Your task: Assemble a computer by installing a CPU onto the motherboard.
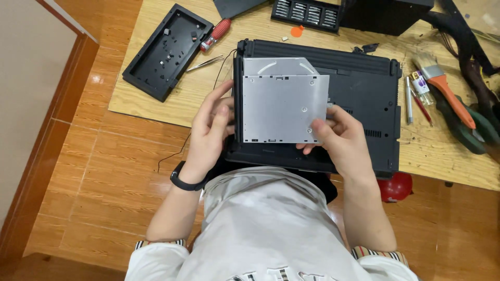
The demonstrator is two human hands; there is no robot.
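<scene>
Now both hands grasp the silver optical drive (284, 106) flat above the upturned black laptop (364, 93) at the plywood board's (156, 112) near edge: left hand (211, 127) pinches its left side, right hand (338, 138) its near-right corner.

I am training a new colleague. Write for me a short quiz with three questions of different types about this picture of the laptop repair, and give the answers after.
1. True or false: both hands hold the silver optical drive.
2. Which tool lies just right of the black laptop? A) hammer B) paintbrush with orange handle C) saw
3. Fill in: the left hand has a black ___ on its wrist.

Key
1. True: the left hand grips the drive's left edge, the right hand its lower right corner.
2. B
3. Band, like a watch or fitness tracker.
</scene>
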